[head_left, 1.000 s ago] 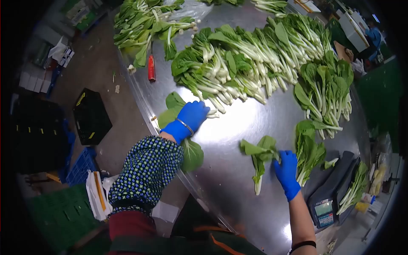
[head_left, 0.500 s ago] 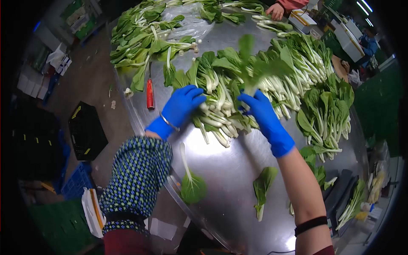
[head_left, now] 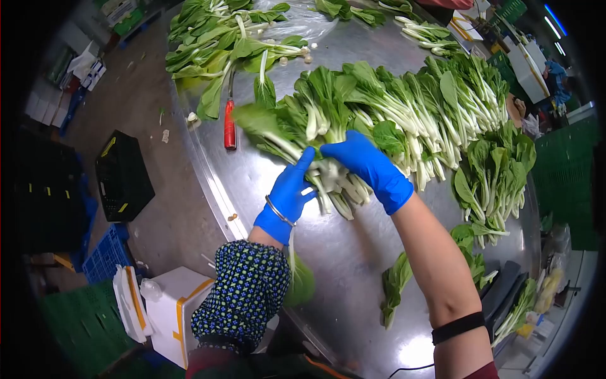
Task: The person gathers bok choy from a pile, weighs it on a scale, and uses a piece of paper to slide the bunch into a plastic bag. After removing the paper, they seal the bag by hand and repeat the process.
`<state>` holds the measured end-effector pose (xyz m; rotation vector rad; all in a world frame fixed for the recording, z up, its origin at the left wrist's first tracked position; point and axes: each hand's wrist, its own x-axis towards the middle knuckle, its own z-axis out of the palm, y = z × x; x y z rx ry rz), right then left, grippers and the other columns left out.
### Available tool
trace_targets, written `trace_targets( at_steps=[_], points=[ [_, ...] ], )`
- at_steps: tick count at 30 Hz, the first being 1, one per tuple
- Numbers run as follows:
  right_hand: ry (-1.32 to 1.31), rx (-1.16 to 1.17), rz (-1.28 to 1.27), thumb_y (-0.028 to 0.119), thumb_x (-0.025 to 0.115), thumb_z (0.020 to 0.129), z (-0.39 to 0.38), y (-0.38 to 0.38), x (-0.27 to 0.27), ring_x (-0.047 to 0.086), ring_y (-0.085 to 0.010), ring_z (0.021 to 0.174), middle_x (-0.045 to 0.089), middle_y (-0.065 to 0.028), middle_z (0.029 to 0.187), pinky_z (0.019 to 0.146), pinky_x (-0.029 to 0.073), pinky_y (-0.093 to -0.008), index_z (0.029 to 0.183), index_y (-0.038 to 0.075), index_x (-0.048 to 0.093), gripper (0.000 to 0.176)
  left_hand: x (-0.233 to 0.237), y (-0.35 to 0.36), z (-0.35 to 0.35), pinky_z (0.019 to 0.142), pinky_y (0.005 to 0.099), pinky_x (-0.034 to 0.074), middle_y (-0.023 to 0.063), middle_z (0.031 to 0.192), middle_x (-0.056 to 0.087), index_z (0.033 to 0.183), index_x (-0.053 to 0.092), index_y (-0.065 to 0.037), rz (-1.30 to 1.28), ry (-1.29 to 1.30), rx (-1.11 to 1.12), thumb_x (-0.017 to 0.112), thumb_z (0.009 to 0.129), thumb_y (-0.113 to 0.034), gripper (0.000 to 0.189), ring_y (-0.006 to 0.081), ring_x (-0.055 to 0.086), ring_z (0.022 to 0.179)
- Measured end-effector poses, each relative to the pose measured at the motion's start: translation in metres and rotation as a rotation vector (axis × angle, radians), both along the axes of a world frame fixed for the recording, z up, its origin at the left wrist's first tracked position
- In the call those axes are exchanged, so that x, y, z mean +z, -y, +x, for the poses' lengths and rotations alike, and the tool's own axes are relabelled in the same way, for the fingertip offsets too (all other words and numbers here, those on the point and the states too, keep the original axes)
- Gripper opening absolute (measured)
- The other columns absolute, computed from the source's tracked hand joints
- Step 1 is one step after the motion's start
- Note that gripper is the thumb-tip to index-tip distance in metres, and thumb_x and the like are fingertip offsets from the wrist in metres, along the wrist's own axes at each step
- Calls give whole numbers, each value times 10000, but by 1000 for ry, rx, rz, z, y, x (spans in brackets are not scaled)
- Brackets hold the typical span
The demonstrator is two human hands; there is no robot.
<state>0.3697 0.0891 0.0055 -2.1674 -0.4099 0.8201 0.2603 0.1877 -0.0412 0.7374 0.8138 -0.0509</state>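
Note:
Bok choy (head_left: 344,114) lies in a long heap across the metal table, leaves away from me and white stalks toward me. My left hand (head_left: 287,199), in a blue glove, cups the near stalk ends with thumb raised and fingers curled; a blurred bok choy leaf (head_left: 255,120) slants just above it. My right hand (head_left: 372,167), also blue-gloved, is closed over stalks at the middle of the heap, its fingertips partly hidden among them. A red-handled knife (head_left: 230,126) rests left of the heap. Under my left wrist lies a loose leaf (head_left: 301,278).
More bok choy (head_left: 237,47) is piled at the far left beside clear plastic (head_left: 300,25). A separate bunch (head_left: 495,170) lies at the right, and a small plant (head_left: 396,287) near my right forearm. On the floor are a black crate (head_left: 123,177) and a white foam box (head_left: 170,309).
My right hand has come down and left toward the left hand; the bok choy blurred above it is gone from there. A blurred leaf now shows by my left hand. The view has shifted slightly.

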Motion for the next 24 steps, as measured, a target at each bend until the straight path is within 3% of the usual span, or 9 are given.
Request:
trace_targets(
  at_steps=[3,5,9,13,15,17,18,21,24],
  points=[
    [-370,-24,142,339,594,748,-25,1,1,569,-154,608,593,-67,719,543,449,-258,920,20,575,363,-16,-6,-14,686,279,444,55,801,541,951,522,-62,-314,452,-145,504,867,-352,303,134,528,741],
    [-498,-141,358,320,572,779,-49,17,1,569,-142,612,593,-69,732,558,462,-274,971,25,558,352,10,6,-30,433,207,359,5,597,493,910,512,-52,-98,431,-54,446,900,-329,285,78,447,484],
    [-731,-274,696,214,574,792,-124,86,44,570,-150,820,594,-86,938,726,450,-264,1067,-18,505,367,90,61,-94,390,200,329,-7,594,477,1016,459,-43,322,260,-103,452,894,-237,230,64,411,440],
    [-549,-546,480,179,582,806,-217,184,80,489,-158,1027,516,-103,1139,877,384,-290,1224,-17,393,498,90,129,-171,839,300,411,61,1113,486,1288,297,-46,89,182,-403,466,887,-162,451,163,489,996],
    [-707,-808,606,166,567,819,-266,229,77,480,-163,1054,497,-94,1170,885,385,-294,1238,-8,381,490,88,169,-203,858,321,406,65,1121,486,1297,292,-41,-53,156,-461,475,877,-127,466,179,487,1012],
    [-820,-1050,748,151,527,832,-308,264,69,514,-178,1017,526,-99,1126,888,389,-314,1201,1,424,412,74,194,-235,868,314,403,64,1104,498,1268,339,-42,820,451,-1118,496,868,-133,439,181,489,1016],
    [-959,-1141,786,153,523,835,-333,285,49,521,-177,1003,538,-94,1102,882,394,-315,1180,6,439,385,35,215,-267,854,308,411,171,1123,453,1244,374,-21,531,441,-964,508,798,39,469,250,481,1039],
    [-1162,-1312,921,119,499,848,-385,317,31,536,-187,965,562,-103,1048,854,414,-317,1128,1,471,305,16,246,-302,856,312,410,178,1128,454,1243,370,-17,306,286,-980,516,772,79,503,260,489,1036],
    [-140,-794,411,29,511,819,-440,338,22,546,-253,957,553,-148,1041,831,428,-316,1093,-25,483,281,65,269,-314,856,292,403,122,1128,481,1225,391,-9,288,204,-999,520,823,-43,424,191,484,1015]
  ],
)
